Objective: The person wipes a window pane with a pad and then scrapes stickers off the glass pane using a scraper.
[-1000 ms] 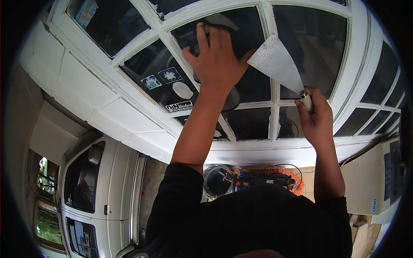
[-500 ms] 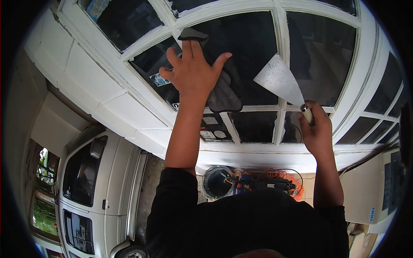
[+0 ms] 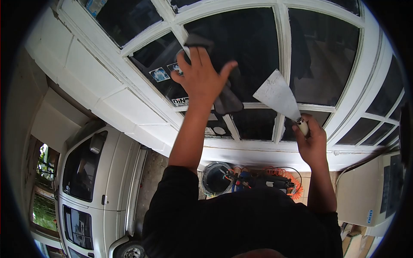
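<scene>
My left hand (image 3: pixel 202 79) holds a dark grey cloth (image 3: pixel 229 102) against the white window frame and glass. Its fingers are spread over the cloth, which sticks out above the fingertips and below the palm. My right hand (image 3: pixel 313 139) is closed round the pale handle of a putty knife (image 3: pixel 277 91). The knife's broad, scuffed metal blade points up and left, in front of a vertical white bar. Whether the blade touches the window (image 3: pixel 282 43) cannot be made out. Worn paint edges the panes, and several stickers (image 3: pixel 159 75) show on the glass left of my left hand.
Below the window stand a dark bucket (image 3: pixel 205 185) and tools with a coiled orange hose (image 3: pixel 297 182). A silver van (image 3: pixel 114 172) is parked at the left. A pale appliance (image 3: pixel 361 193) stands at the right, with cardboard below it.
My left hand has moved slightly right and down with the cloth, showing more of the stickers. My right hand and the putty knife have moved down a little.
</scene>
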{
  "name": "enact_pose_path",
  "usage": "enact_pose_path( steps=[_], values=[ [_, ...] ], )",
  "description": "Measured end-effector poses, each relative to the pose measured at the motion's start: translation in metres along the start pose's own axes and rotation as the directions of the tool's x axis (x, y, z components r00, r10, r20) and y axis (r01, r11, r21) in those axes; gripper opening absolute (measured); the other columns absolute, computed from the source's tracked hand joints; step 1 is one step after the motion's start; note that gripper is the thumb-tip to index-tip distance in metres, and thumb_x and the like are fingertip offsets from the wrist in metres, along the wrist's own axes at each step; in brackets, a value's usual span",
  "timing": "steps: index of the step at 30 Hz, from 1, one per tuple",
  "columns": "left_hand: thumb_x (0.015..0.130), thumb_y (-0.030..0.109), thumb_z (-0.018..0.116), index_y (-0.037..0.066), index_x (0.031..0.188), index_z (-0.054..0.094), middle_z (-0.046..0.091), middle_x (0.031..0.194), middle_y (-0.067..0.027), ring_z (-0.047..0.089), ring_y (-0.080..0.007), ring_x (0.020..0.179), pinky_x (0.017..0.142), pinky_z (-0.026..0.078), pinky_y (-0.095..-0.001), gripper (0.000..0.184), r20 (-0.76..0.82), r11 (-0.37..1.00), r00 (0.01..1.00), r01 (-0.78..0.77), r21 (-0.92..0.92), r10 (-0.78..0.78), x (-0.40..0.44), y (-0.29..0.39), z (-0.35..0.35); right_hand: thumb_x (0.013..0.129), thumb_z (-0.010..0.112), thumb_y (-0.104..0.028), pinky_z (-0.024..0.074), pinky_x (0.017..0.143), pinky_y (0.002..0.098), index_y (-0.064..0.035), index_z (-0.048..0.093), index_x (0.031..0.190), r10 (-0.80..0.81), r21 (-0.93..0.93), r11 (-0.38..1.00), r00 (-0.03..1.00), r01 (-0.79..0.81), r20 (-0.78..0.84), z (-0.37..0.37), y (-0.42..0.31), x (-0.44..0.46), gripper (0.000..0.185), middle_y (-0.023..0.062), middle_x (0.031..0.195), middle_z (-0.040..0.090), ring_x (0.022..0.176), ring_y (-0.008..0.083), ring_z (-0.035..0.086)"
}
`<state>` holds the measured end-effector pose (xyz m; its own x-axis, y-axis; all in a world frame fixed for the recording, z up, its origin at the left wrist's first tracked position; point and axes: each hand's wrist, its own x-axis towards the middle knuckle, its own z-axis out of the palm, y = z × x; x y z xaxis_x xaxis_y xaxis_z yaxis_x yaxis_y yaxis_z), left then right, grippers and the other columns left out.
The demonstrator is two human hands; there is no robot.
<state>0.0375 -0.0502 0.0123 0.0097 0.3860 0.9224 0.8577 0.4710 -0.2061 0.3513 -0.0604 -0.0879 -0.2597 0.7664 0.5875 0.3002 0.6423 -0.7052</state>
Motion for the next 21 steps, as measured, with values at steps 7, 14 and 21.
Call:
enact_pose_path(
  steps=[7, 14, 21],
  values=[
    [0.076, 0.084, 0.063, 0.005, 0.142, 0.056, 0.044, 0.153, -0.0190, 0.017, -0.0538, 0.151, 0.101, 0.014, -0.0857, 0.103, 0.228, 0.972, 0.970, -0.034, -0.231, 0.088, -0.159, 0.023, 0.053, 0.086, 0.076, -0.003, 0.0552, 0.069, 0.0414, -0.0030, 0.062, 0.113, 0.045, -0.017, 0.999, 0.995, -0.044, 0.093, 0.006, 0.026, -0.045, 0.030, 0.0182, 0.092, 0.070, 0.080, 0.0373, 0.071],
    [0.074, 0.091, 0.055, -0.002, 0.141, 0.053, 0.037, 0.157, -0.0275, 0.010, -0.0567, 0.152, 0.097, -0.003, -0.0913, 0.114, -0.001, 0.995, 0.999, -0.033, -0.094, 0.033, 0.013, -0.001, 0.047, 0.085, 0.076, -0.003, 0.0558, 0.070, 0.0413, -0.0016, 0.063, 0.112, 0.050, -0.012, 0.999, 0.990, -0.048, 0.130, 0.007, 0.018, -0.054, 0.030, 0.0185, 0.091, 0.071, 0.082, 0.0371, 0.072],
    [0.069, 0.097, 0.049, 0.007, 0.137, 0.062, 0.039, 0.159, -0.0233, 0.008, -0.0514, 0.155, 0.099, -0.004, -0.0904, 0.113, 0.383, 0.929, 0.878, -0.158, -0.334, 0.287, -0.047, 0.065, 0.030, 0.088, 0.075, -0.002, 0.0531, 0.066, 0.0341, -0.0002, 0.063, 0.113, 0.041, -0.037, 0.999, 0.991, -0.037, 0.130, -0.001, 0.034, -0.081, 0.028, 0.0145, 0.087, 0.069, 0.070, 0.0252, 0.067]
  ],
)
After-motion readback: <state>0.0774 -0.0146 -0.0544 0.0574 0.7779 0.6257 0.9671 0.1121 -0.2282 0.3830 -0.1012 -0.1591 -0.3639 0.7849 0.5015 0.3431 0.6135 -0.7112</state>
